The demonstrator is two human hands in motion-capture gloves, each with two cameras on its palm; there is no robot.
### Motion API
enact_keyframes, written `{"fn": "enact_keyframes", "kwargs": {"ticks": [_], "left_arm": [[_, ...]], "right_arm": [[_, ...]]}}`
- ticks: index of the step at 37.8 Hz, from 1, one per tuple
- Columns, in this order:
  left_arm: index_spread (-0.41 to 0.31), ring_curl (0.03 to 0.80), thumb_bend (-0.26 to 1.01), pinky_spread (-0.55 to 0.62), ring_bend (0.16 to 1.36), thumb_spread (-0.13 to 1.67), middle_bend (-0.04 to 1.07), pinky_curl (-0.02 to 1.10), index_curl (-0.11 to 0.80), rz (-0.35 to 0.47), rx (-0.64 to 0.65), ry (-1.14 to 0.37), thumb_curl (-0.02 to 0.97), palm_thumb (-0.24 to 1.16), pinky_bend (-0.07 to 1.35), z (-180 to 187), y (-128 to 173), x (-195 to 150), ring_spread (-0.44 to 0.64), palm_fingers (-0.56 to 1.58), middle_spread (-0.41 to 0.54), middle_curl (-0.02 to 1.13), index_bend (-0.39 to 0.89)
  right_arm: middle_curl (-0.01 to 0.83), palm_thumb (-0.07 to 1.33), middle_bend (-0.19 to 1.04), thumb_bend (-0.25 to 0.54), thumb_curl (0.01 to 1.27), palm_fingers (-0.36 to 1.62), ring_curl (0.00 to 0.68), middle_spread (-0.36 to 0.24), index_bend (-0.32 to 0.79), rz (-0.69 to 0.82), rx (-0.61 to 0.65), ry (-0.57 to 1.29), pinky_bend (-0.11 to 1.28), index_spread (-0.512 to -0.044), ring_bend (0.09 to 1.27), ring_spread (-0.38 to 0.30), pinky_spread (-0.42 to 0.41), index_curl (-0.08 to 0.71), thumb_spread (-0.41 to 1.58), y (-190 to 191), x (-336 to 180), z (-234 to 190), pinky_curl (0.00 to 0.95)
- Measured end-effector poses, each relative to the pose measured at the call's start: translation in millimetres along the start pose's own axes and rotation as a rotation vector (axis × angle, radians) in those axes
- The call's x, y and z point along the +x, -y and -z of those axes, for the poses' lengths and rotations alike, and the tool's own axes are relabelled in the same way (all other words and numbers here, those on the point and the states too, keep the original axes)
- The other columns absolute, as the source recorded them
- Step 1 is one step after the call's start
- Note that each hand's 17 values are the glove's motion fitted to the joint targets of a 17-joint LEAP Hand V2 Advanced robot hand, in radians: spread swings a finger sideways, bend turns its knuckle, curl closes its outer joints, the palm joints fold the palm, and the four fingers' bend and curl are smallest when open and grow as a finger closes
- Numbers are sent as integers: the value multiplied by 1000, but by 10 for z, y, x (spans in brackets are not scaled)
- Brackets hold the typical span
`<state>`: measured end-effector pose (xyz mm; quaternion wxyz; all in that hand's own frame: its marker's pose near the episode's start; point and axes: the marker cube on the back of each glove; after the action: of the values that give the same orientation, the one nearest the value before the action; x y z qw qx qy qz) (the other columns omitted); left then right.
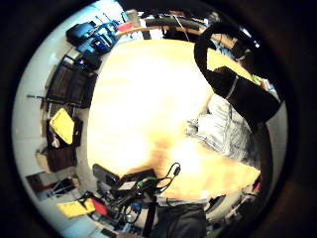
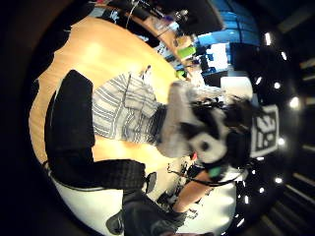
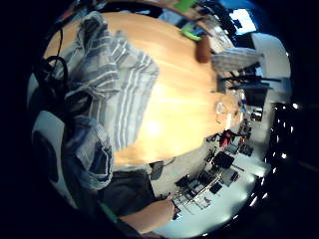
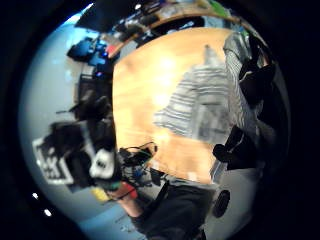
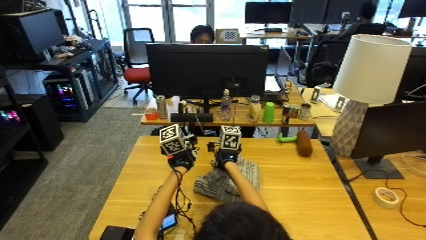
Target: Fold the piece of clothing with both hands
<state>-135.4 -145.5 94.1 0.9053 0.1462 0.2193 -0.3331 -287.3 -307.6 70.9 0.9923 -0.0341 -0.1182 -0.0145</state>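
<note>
A grey striped garment (image 5: 226, 186) lies crumpled on the wooden table (image 5: 299, 180) in front of the person. My right hand (image 5: 225, 158) is raised over its far edge and grips a bunch of the cloth, which hangs close to that palm (image 3: 114, 84) and rises from the table (image 4: 200, 100). My left hand (image 5: 180, 160) hovers just left of the garment, apart from it, with fingers (image 2: 74, 113) loosely curled and holding nothing. From the left palm, the garment (image 2: 123, 110) shows flat on the table, with one edge (image 1: 223, 129) beside a gloved finger.
A brown cylinder (image 5: 303, 142) and a green object (image 5: 286, 139) lie at the table's far right. A white lamp (image 5: 366, 90) stands to the right. A black monitor (image 5: 206, 70) is on the desk beyond. A black device (image 5: 116, 232) sits at the near left corner.
</note>
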Motion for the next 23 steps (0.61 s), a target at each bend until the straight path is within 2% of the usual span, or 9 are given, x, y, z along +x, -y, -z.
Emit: {"fn": "enact_keyframes", "kwargs": {"ticks": [4,5,6,7,8,11,16,20,23], "left_arm": [[-24,336,62,54,707,1451,258,354,228,25,10,22,246,343,642,254,-147,-309,-1,449,36,360,23],[2,348,63,56,742,1461,293,366,176,33,14,32,246,344,681,304,-181,-377,0,388,36,373,-116],[16,359,64,55,766,1469,321,377,143,41,15,37,246,345,708,333,-198,-442,1,354,35,385,-158],[19,362,65,56,773,1477,325,380,136,48,14,39,246,346,716,349,-205,-501,3,352,40,390,-113],[11,357,65,60,761,1483,307,377,147,55,11,38,246,347,709,359,-209,-552,2,370,40,385,-16],[1,349,64,60,743,1497,283,371,157,76,-7,29,245,345,698,373,-235,-643,4,392,41,379,77],[0,351,57,70,742,1505,254,372,157,104,-21,31,244,337,689,236,-116,-703,9,384,56,379,86],[-1,350,53,73,736,1510,236,374,155,80,-44,33,244,333,694,244,-193,-582,17,375,67,381,82],[-1,351,49,74,738,1510,227,374,151,69,-55,49,244,330,694,210,-180,-499,20,368,71,381,73]], "right_arm": [[520,1040,381,-28,718,1159,487,-166,28,59,-209,156,674,-235,621,-264,-330,324,259,-397,-720,-452,439],[506,1018,342,-42,713,1083,485,-152,-11,72,-221,208,693,-238,624,-253,-339,303,296,-431,-820,-525,439],[497,1004,312,-43,706,1049,482,-140,-22,90,-210,262,710,-241,625,-243,-337,288,368,-432,-886,-569,439],[483,986,263,-37,698,993,479,-125,-31,110,-184,312,744,-243,619,-222,-323,271,459,-416,-924,-578,444],[478,987,239,-18,689,929,481,-106,-18,127,-149,352,742,-240,616,-205,-290,265,548,-395,-937,-556,445],[478,965,240,-19,665,868,481,-87,24,137,-50,393,721,-241,595,-172,-241,253,695,-351,-858,-368,446],[469,932,242,-18,624,857,457,-67,50,111,21,321,675,-245,572,-144,-173,224,872,-420,-588,87,420],[467,914,245,-19,596,844,443,-60,77,167,161,284,635,-246,548,-127,-136,217,960,-325,-333,428,401],[466,906,246,-17,580,843,436,-57,82,163,176,287,617,-249,536,-121,-112,212,1008,-227,-110,535,391]]}}
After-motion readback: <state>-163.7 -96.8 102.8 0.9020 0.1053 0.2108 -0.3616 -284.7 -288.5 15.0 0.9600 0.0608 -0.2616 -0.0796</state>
